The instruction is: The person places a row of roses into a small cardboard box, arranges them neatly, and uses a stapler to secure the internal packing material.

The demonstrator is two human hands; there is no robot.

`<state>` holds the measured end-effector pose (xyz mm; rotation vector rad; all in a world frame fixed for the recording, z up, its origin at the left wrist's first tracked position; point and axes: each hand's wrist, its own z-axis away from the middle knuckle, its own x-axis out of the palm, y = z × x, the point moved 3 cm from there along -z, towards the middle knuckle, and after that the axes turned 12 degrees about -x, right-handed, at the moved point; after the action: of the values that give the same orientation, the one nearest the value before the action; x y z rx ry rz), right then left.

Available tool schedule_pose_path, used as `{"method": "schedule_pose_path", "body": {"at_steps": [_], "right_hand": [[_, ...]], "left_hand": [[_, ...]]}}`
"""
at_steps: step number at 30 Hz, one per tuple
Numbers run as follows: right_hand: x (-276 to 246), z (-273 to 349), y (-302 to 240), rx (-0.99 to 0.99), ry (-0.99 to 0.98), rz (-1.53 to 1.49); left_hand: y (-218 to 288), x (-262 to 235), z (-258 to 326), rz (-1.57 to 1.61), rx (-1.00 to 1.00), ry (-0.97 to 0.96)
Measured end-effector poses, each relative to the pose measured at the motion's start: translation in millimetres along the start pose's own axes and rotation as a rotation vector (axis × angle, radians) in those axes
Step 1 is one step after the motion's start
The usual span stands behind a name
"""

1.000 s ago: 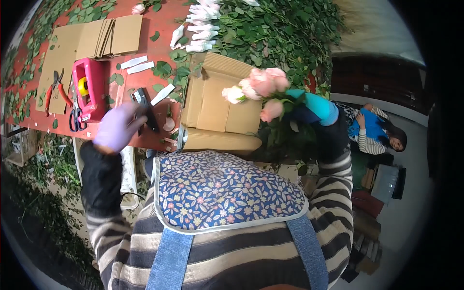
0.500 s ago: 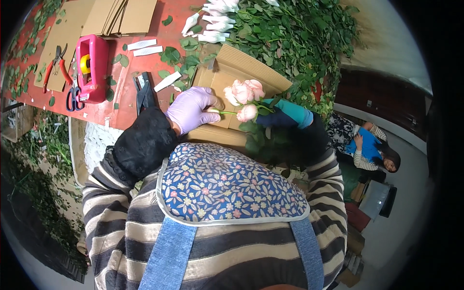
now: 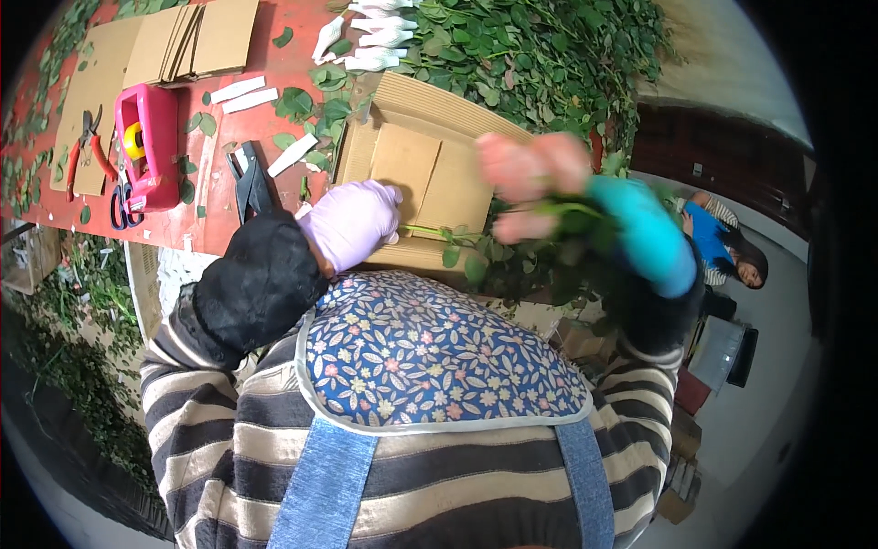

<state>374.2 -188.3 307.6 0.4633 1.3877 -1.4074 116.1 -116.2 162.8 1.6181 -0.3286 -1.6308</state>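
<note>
My two gloved hands work over one open carton (image 3: 407,165) on a red tabletop (image 3: 206,220). My right hand (image 3: 640,224), in teal, holds the roses (image 3: 514,174): I count three pink heads, all blurred, perhaps with more hidden. Its fingers are wrapped around their stems, though blur hides exactly how. The heads stand just beyond these fingers, to their left, above the right side of the carton.

My left hand (image 3: 352,224), in lilac, is over the carton's near left corner. Its fingers are curled together, pinching one green stem (image 3: 422,229), which runs rightward from the tips toward leaves below the roses. The heads are well apart from these fingers, up and to the right.

Left of the carton lie one black stapler (image 3: 254,188), near my left hand, and three white strips (image 3: 292,156). Farther left are one pink tape dispenser (image 3: 163,151), one pair of scissors (image 3: 125,190) and one pair of red-handled shears (image 3: 89,137). Beyond the carton are at least four white sleeves (image 3: 384,38) beside a heap of leaves (image 3: 540,69). One other person (image 3: 706,229), in blue, is at far right.
</note>
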Motion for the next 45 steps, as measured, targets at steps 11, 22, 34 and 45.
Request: {"method": "schedule_pose_path", "body": {"at_steps": [11,22,34,45], "right_hand": [[137,-67,35,0.015,-0.475,-0.676],[116,-48,35,0.100,-0.251,-0.808],[121,-36,45,-0.067,-0.090,-0.136],[99,-49,4,-0.084,0.128,-0.011]], "left_hand": [[-25,-27,49,0.292,-0.081,0.349],[-29,-4,5,0.982,-0.393,-0.072],[-18,-15,24,0.306,-0.417,0.301],[-10,-19,37,0.300,-0.181,0.224]]}}
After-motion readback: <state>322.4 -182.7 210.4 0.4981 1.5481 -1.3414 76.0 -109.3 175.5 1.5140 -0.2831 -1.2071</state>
